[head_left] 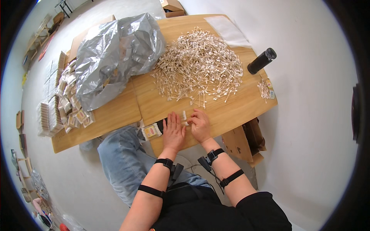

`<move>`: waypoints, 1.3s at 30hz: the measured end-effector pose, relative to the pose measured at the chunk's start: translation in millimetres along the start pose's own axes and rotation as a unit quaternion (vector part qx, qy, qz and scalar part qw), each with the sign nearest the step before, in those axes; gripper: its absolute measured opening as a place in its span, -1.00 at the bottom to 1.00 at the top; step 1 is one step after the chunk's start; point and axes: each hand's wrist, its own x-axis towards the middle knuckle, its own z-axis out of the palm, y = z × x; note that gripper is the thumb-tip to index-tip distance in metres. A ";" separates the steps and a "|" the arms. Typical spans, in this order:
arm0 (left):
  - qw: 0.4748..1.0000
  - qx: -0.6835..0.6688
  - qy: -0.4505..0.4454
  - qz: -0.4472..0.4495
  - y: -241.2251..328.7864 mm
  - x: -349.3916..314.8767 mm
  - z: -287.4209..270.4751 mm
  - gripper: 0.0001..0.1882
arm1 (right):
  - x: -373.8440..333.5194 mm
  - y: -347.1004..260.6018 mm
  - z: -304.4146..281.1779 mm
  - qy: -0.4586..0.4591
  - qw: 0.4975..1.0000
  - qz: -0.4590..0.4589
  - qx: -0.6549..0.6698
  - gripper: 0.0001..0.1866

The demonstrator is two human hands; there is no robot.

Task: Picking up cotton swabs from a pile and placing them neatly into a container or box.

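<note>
Near the table's front edge, my left hand (174, 132) lies flat with its fingers stretched out over a row of cotton swabs (183, 117) and a black strip (160, 125). The white swab tips show past its right side. My right hand (200, 126) is closed, fingertips pinched at those tips; what it grips, if anything, is too small to make out. Left of my left hand, a clear packet of swabs with a yellow label (152, 131) lies at the edge. Beyond both hands spreads a big heap of loose cotton swabs (200, 63).
A grey plastic bag (119, 57) covers the table's back left. Packed swab packets (71, 100) are piled and stacked left of it. A black bottle (262, 61) stands at the right, near a small swab bunch (263, 89). An open cardboard box (243, 140) sits below the right edge.
</note>
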 end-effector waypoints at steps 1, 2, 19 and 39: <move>1.000 -0.005 -0.004 0.000 -0.6 -0.2 -0.1 -0.31 | 0.2 -1.0 0.1 -0.003 1.000 0.001 0.003 -0.84; 1.000 -0.005 -0.003 0.001 -1.7 0.3 -0.1 -0.31 | 0.7 -1.7 0.3 -0.006 1.000 0.002 0.006 -0.83; 1.000 0.002 -0.004 -0.004 -0.8 -0.1 -0.4 -0.30 | 1.6 -3.8 -0.1 -0.008 1.000 0.006 -0.008 -0.76; 1.000 0.009 -0.005 -0.007 -1.3 -0.1 -1.6 -0.31 | 5.1 -9.1 -0.1 -0.016 0.999 0.007 -0.027 -0.80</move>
